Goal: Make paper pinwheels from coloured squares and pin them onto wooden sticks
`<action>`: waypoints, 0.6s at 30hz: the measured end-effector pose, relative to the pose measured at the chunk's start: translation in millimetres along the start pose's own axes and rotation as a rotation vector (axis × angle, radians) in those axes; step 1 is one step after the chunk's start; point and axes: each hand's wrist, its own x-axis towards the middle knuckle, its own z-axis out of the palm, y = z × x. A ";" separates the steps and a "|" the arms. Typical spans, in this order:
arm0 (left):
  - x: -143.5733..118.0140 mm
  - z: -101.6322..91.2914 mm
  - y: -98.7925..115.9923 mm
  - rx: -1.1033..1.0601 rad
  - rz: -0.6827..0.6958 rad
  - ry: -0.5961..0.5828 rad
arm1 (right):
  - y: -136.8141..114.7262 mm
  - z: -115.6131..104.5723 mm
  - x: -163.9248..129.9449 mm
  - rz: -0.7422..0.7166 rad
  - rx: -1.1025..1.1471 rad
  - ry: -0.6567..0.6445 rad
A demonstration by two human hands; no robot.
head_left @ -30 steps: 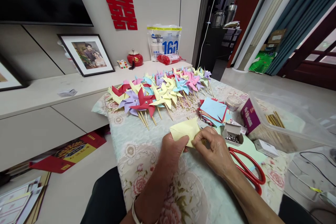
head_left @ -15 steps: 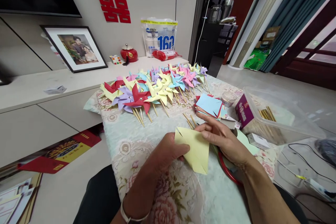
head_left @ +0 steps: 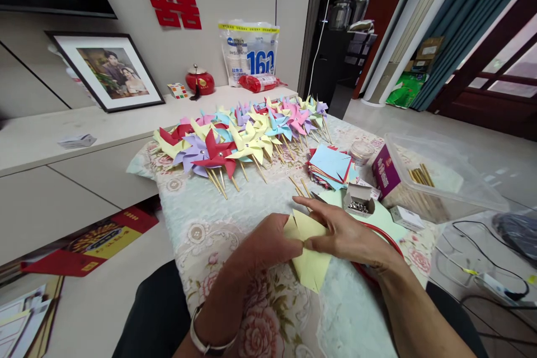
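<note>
Near the open box of pins (head_left: 359,205), we pinch the pale yellow cut paper square (head_left: 310,260) on the desk (head_left: 201,218), left hand (head_left: 268,243) and right hand (head_left: 344,235) fingers clamped; a slip could let flaps spring loose.

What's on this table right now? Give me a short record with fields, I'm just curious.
left hand: left hand pinches the yellow paper
right hand: right hand pinches the same sheet, over red scissors
surface: floral tablecloth
finished pieces: row of paper pinwheels on sticks
supplies: stack of paper squares, small box of pins, clear tub holding sticks
</note>
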 end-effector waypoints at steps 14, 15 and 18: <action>4.6 -4.0 0.9 -0.303 0.094 0.104 | 2.9 0.1 8.7 -0.010 0.111 0.241; 5.0 -4.1 1.6 -0.364 0.104 0.134 | 4.7 1.0 10.6 -0.010 0.157 0.281; 5.0 -2.8 4.6 -0.500 0.130 0.162 | 10.0 5.1 16.3 -0.036 0.283 0.393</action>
